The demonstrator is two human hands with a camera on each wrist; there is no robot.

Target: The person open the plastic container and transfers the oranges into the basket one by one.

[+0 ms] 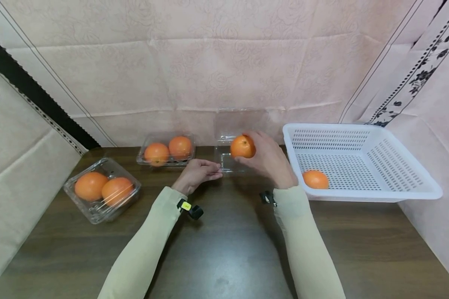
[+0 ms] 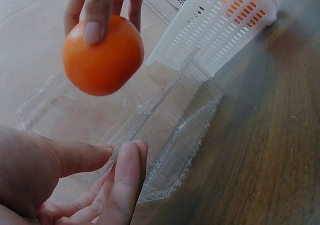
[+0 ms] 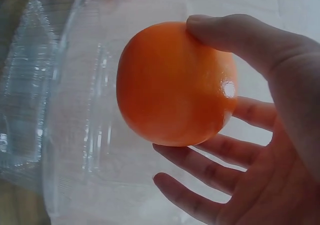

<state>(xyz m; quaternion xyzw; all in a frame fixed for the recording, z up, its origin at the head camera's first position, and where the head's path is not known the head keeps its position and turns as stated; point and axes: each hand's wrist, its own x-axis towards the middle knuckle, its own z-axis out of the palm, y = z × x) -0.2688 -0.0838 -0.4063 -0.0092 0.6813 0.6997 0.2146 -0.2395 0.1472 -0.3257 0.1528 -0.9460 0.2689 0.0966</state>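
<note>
My right hand (image 1: 266, 157) grips an orange (image 1: 242, 146) between thumb and fingers, above an open clear plastic clamshell box (image 1: 227, 162). In the right wrist view the orange (image 3: 175, 85) fills the middle, with the thumb on top and fingers beneath. My left hand (image 1: 199, 173) pinches the near left rim of that box between thumb and fingers; the left wrist view shows this pinch on the clear edge (image 2: 150, 112). The box's lid (image 1: 239, 120) stands raised at the back, against the cloth. No orange is visible inside the box.
A white perforated basket (image 1: 359, 194) at the right holds one orange (image 1: 316, 179). Left of my hands, one clear box (image 1: 142, 157) holds two oranges, and another (image 1: 97, 216) nearer the table's left edge holds two more. Pale cloth (image 1: 194, 74) hangs behind the wooden table (image 1: 224, 249).
</note>
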